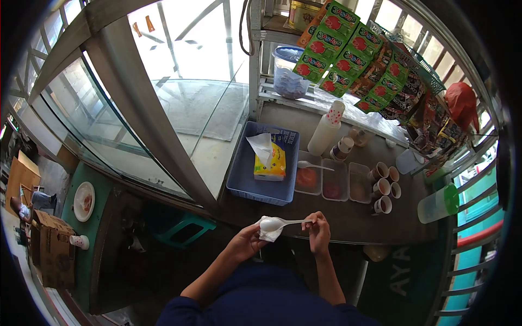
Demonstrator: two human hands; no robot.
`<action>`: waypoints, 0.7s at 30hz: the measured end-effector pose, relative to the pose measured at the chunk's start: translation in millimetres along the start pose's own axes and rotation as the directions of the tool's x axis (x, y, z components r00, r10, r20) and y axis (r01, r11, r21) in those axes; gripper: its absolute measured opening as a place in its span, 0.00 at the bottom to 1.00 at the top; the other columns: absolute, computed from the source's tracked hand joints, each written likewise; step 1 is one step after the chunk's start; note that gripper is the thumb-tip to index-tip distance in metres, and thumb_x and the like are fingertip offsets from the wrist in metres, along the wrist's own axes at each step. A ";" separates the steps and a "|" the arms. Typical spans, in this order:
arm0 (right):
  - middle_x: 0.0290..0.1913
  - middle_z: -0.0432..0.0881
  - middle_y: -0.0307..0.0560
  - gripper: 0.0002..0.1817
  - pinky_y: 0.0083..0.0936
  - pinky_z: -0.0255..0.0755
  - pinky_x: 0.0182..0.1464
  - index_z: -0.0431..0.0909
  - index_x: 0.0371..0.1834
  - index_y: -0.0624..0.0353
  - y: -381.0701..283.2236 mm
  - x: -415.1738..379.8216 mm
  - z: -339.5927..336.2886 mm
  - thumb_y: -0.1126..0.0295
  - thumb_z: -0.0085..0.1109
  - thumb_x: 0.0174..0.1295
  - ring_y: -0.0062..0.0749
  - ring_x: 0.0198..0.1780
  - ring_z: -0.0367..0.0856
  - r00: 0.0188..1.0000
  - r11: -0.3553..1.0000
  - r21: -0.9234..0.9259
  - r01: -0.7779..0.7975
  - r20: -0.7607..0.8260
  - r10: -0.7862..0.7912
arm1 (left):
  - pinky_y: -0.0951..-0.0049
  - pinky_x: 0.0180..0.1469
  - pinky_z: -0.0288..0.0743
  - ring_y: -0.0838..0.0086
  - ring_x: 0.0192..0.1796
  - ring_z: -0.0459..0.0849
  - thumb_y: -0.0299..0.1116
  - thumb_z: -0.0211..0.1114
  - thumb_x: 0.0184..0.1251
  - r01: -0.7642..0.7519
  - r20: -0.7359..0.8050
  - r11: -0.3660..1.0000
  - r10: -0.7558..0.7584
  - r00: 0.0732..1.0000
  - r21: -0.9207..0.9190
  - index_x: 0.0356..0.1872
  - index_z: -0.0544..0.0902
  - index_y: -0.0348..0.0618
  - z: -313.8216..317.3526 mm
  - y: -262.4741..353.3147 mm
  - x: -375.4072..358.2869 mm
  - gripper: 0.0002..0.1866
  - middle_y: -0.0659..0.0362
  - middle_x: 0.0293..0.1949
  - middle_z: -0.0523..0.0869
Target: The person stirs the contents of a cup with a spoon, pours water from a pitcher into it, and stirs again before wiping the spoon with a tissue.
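A white spoon (293, 221) is held level in front of my body, over the near edge of the counter. My right hand (319, 233) pinches the end of its handle. In my left hand (246, 243) is a crumpled white tissue (269, 234), pressed under and around the spoon's bowl. Just beyond my hands stands a blue plastic basket (260, 196) with a yellow tissue pack (272, 169) inside, one sheet sticking up from it. To its right are clear containers with red or orange contents (308, 179), and another white spoon (316, 165) lies across one of them.
Several paper cups (381, 188) stand on the right of the counter, near a green-lidded pitcher (438, 204). Sachet strips (348, 54) hang above. A glass case (190, 119) is at the left. A plate (84, 201) and a cup (80, 242) sit on a green table.
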State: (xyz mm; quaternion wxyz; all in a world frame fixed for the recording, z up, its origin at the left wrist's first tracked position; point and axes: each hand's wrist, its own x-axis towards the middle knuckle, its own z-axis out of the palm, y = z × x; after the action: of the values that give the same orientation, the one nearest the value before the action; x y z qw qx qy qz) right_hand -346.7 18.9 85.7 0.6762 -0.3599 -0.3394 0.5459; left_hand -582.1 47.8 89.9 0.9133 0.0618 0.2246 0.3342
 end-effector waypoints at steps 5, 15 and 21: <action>0.29 0.70 0.41 0.05 0.22 0.66 0.35 0.62 0.34 0.52 9.6 -1.4 11.3 0.71 0.47 0.66 0.26 0.30 0.70 0.999 0.961 0.272 -0.051 0.022 0.047 | 0.69 0.61 0.77 0.68 0.56 0.81 0.37 0.55 0.73 0.068 -0.014 0.998 -0.068 0.998 0.008 0.60 0.71 0.34 2.9 -9.7 2.1 0.20 0.51 0.55 0.79; 0.29 0.71 0.40 0.14 0.17 0.66 0.33 0.58 0.34 0.51 8.4 3.8 11.7 0.79 0.56 0.63 0.19 0.30 0.71 1.000 1.000 -0.017 -0.001 0.019 0.001 | 0.69 0.59 0.77 0.69 0.54 0.82 0.39 0.56 0.73 0.044 0.098 0.998 -0.047 0.994 0.035 0.59 0.72 0.36 -7.4 -8.2 -0.9 0.21 0.53 0.52 0.81; 0.29 0.72 0.39 0.16 0.15 0.67 0.34 0.58 0.34 0.51 4.6 4.6 6.9 0.79 0.58 0.63 0.17 0.30 0.71 0.998 0.994 -0.091 0.058 -0.006 -0.059 | 0.71 0.52 0.82 0.69 0.52 0.83 0.38 0.56 0.73 -0.010 0.085 0.996 0.002 0.996 0.085 0.61 0.70 0.35 2.3 -6.0 1.1 0.22 0.53 0.53 0.81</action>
State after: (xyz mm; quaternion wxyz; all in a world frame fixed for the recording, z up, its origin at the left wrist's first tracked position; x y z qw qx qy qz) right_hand -354.1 24.9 85.6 0.6765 -0.3822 -0.3713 0.5083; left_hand -576.9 43.9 90.0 0.9175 0.1158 0.1995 0.3241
